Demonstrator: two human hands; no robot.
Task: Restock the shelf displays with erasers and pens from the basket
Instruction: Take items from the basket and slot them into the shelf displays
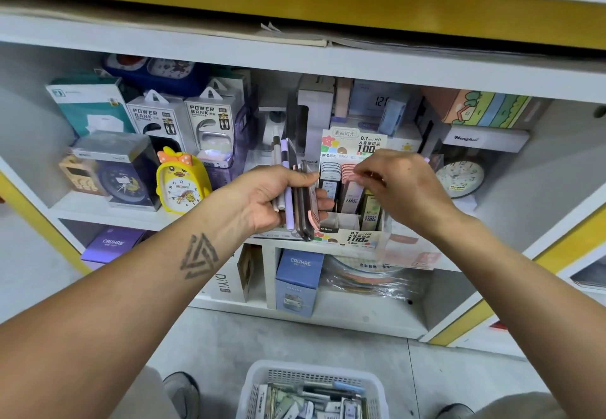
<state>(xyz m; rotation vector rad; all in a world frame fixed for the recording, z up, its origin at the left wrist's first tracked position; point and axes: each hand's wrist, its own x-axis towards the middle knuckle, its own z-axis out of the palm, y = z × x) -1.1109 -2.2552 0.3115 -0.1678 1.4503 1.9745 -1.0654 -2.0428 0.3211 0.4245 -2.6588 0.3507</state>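
Left hand (278,195) grips pastel pens (288,189); right hand (396,186) pinches a pink pack (350,172) in the "0.7 HB 100" box (360,238)

Shelf unit (295,58): white boards, yellow edge trim (328,2) along top and slanted side posts. Flat papers (295,36) lying on top board. Upper shelf, left: power bank boxes (183,120), yellow duck clock (182,182), boxed blue clock (124,172). Upper shelf, right: round white clock (459,177), illustrated carton (488,108). Lower shelf: blue CRUHRE box (298,281), purple CRUHRE box (111,245), plastic-wrapped bundle (370,281). Floor (459,379): grey, smooth, seam line at right. Light even, diffuse.
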